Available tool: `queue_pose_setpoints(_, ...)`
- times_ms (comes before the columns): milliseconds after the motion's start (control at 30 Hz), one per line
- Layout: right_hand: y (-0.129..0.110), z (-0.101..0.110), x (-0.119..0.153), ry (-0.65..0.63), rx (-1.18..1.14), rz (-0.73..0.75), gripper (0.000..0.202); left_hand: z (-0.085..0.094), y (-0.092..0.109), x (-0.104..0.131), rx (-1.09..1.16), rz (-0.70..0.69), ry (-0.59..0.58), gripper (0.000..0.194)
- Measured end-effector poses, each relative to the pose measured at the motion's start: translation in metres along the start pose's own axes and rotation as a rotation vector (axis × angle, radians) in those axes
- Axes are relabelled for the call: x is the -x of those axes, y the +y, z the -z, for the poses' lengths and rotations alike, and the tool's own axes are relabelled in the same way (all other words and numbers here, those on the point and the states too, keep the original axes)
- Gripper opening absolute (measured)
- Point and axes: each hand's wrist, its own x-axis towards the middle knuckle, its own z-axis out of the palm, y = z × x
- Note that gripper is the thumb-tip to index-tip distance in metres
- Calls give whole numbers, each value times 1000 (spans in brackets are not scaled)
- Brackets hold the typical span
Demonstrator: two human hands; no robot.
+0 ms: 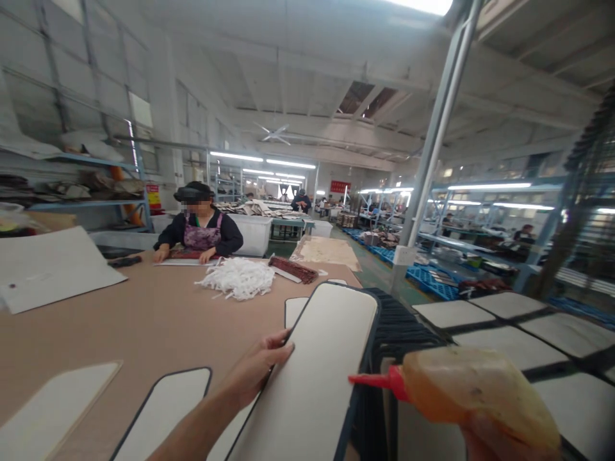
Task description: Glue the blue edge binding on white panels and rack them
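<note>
My left hand (259,371) grips the left edge of a long white panel with a dark rim (317,371), which lies tilted across the table's right edge. My right hand (485,442), only partly in view at the bottom right, holds an orange squeeze bottle (475,390) with a red nozzle (372,380) that points left toward the panel. A similar dark-rimmed white panel (168,403) lies flat on the brown table (144,320) left of my arm.
A person in a dark top sits at the far end of the table. A heap of white strips (239,278) lies before them. A dark slatted rack (398,326) and several white panels (485,342) stand at right. A pillar (427,166) rises beyond.
</note>
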Motion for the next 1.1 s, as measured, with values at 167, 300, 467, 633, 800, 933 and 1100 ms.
queue_pose_setpoints(167, -21, -23, 11, -8, -85, -11, 52, -2, 6, -3, -6, 35, 44, 57)
queue_pose_setpoints(300, -28, -38, 15, -60, -113, 71, 46, -4, 11, -5, -19, 57, 45, 57)
queue_pose_setpoints(467, -30, -38, 23, -7, -119, 10, 49, -7, 13, -8, -30, 49, 58, 52)
queue_pose_setpoints(633, -25, -29, 24, -68, -82, -4, 48, -4, 12, -17, -27, 35, 62, 51)
queue_pose_setpoints(800, -32, -33, 31, -130, -112, -35, 36, -2, 12, -29, -15, 36, 90, 48)
queue_pose_setpoints(933, -33, -33, 34, -156, -151, -72, 29, -4, 14, -36, -30, 51, 109, 55)
queue_pose_setpoints(1100, -30, -30, 35, -163, -140, -65, 24, -8, 17, -42, -31, 54, 85, 53)
